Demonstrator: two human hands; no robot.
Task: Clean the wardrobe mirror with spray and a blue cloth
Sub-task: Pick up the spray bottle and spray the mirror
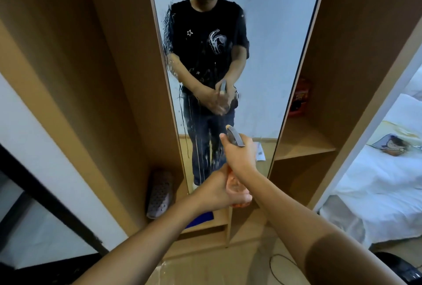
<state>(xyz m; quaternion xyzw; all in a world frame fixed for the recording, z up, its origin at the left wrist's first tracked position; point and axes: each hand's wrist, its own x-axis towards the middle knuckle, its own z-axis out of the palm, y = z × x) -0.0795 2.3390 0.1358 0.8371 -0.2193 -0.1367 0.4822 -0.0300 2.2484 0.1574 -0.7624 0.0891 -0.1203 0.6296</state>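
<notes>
the blue cloth (202, 218) is mostly hidden behind the left forearm; only a dark blue corner shows, lying on the low wardrobe shelf (205, 227) beside a grey perforated shoe (159, 193). the spray bottle (236, 185) is largely covered by both hands, so just its pale orange body and grey trigger head (235, 139) can be made out. the mirror (262, 56) is cut off at the top of the view, and its left side carries wet droplets and streaks running down.

the left hand (217, 191) is curled round the lower body of the bottle, gripping it from the left. the right hand (239, 154) wraps the neck just under the trigger head, with one finger seemingly lying along the front of the trigger, though the blur makes that hard to confirm. the bottle is held close in front of the lower part of the mirror, nozzle toward the glass.

to the right, a bed (376, 182) with white sheets is partly cut off by the frame edge.
</notes>
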